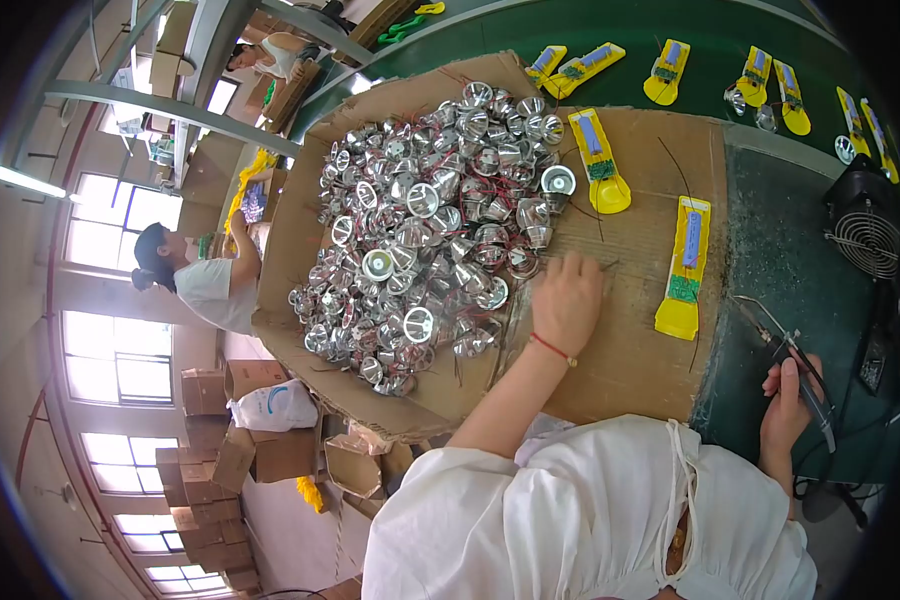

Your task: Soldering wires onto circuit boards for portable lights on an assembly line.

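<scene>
My left hand [567,300] rests over the cardboard at the right edge of a heap of shiny reflector cups [410,230] with red and dark wires. Its fingers are bunched and bent downward; whatever they pinch is hidden, though a dark wire end shows beside them. In my right hand [788,400] is a soldering iron [812,392], its thin metal tip pointing up and left over the dark bench. Between the hands a yellow flashlight half-shell [678,318] lies on the cardboard, holding a lilac battery and green circuit board. A second yellow shell [610,195] lies farther off.
A cardboard box [300,235] surrounds the heap. More yellow shells [662,88] line the green bench at the back. At far right stands a black fan [863,235] with a wire guard. Two people work at the left, near stacked cartons [205,490].
</scene>
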{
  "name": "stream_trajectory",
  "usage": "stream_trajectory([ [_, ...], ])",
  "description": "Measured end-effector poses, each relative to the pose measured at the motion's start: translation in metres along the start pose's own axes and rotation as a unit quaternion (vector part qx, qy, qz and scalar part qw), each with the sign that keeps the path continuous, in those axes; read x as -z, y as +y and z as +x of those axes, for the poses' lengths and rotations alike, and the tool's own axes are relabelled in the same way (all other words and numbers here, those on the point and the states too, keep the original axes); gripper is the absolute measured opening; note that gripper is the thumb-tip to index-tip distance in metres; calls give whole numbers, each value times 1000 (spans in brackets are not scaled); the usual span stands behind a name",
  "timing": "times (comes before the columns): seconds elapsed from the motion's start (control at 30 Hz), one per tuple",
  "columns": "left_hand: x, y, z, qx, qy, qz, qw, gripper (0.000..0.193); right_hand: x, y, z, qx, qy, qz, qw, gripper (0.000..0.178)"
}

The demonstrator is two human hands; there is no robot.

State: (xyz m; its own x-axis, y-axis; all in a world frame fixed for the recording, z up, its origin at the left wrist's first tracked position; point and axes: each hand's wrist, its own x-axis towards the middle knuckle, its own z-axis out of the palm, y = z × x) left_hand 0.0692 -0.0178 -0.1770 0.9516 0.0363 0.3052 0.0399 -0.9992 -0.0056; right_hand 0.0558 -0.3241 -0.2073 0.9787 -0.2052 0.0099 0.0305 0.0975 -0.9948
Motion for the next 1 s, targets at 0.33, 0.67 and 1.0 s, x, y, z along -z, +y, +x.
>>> stream_trajectory([
  [0.33, 22, 7, -14, 34, 1, -354, 935, 9, 3, 1, -3, -8, 5, 2, 1000, 22],
  [0.67, 27, 16, -17, 70, -130, -389, 909, 14, 6, -3, -6, -18, 12, 9, 1000, 23],
  [1.0, 26, 34, -8, 273, -175, -602, 730, 18, -10, -31, -10, -47, -61, 27, 997, 17],
])
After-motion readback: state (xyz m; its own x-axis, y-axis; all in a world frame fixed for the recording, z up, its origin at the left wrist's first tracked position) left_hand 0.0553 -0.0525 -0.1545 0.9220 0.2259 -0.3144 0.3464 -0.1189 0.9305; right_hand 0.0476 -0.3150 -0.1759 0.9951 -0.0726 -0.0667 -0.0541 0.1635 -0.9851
